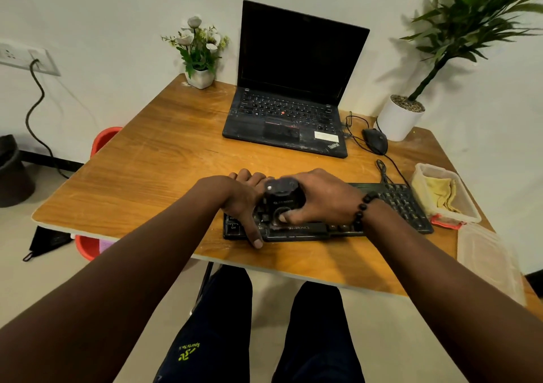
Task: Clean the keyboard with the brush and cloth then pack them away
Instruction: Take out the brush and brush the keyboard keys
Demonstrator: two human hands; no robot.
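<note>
Right hand (320, 197) is wrapped around the brush (282, 200), a chunky black block blurred at its top, thumb hooked across its near face, pressing it down on the left half of the keyboard (390, 203). Left hand (245, 203) lies flat over the keyboard's left end, fingers straight and reaching past the far edge, thumb pointing toward the near edge of the table (141, 177); it grips nothing, just rests there. The keyboard sits along the near edge of the table, its right end bare and touching or just beside the box (467, 206). In that clear box lies the cloth (440, 194), yellow and crumpled. The lid (487, 259) lies on the table in front of the box, near the right corner. Further back stands the laptop (293, 88), open, screen dark, with the mouse (375, 140) just to its right. A small flower pot (200, 77) sits at the far left corner, a bigger white pot (396, 119) at the far right.
</note>
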